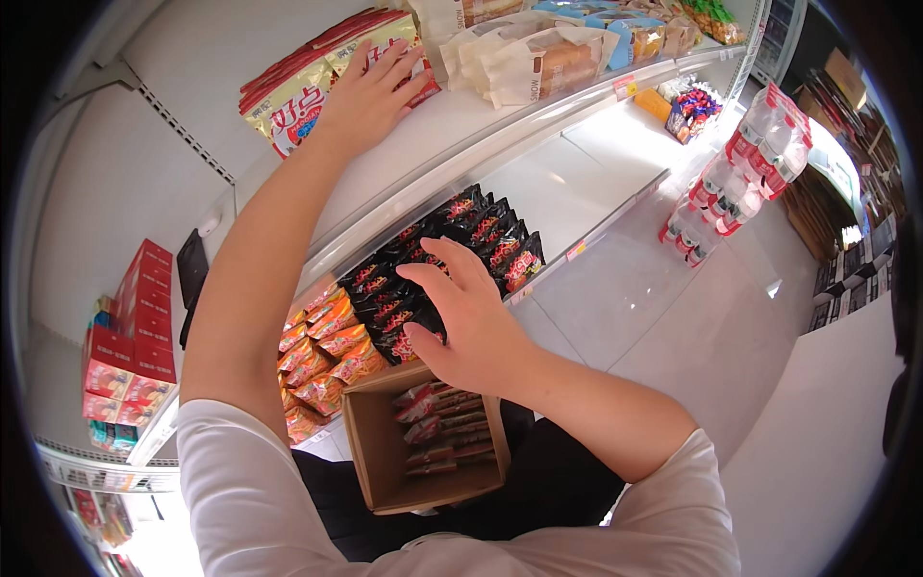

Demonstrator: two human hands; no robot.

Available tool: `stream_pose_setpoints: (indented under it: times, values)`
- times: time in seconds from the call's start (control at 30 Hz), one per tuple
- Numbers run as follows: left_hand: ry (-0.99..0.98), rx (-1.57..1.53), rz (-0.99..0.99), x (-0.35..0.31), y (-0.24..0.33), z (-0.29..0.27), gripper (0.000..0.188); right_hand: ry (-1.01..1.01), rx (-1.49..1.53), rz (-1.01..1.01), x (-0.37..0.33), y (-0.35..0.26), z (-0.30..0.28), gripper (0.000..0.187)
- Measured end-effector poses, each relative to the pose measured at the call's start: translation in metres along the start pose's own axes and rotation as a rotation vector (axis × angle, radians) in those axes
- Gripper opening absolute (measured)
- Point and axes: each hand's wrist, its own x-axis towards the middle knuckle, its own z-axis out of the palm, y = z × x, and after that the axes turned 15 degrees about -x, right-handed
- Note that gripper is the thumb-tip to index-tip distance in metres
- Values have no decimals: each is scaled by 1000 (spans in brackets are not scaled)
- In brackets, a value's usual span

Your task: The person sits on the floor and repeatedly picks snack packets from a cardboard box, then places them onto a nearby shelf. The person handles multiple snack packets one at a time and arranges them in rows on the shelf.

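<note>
My left hand reaches up to the top shelf and rests over a row of yellow-and-red snack packets. Its fingers are stretched out against the right-hand packets, gripping none of them. Lower down, my right hand hovers with thumb and fingers apart and nothing between them. Below that hand, an open cardboard box sits at my lap. Inside it, several small packets with reddish ends are lined up in rows. The right wrist hides part of the box's rim.
Black snack bags and orange bags fill the lower shelf. Wrapped bread packs stand right of the yellow-and-red packets. Red boxes are stacked on the left shelf. Shrink-wrapped bottles stand on the floor at right.
</note>
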Motion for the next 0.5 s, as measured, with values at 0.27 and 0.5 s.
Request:
stream_pose_setpoints:
  times: [0.27, 0.5]
  values:
    - [28, -47, -60, -10, -7, -6, 64, -26, 11, -29, 2, -2, 4, 54]
    - [7, -57, -24, -5, -13, 1, 60, -55, -5, -34, 1, 0, 5, 54]
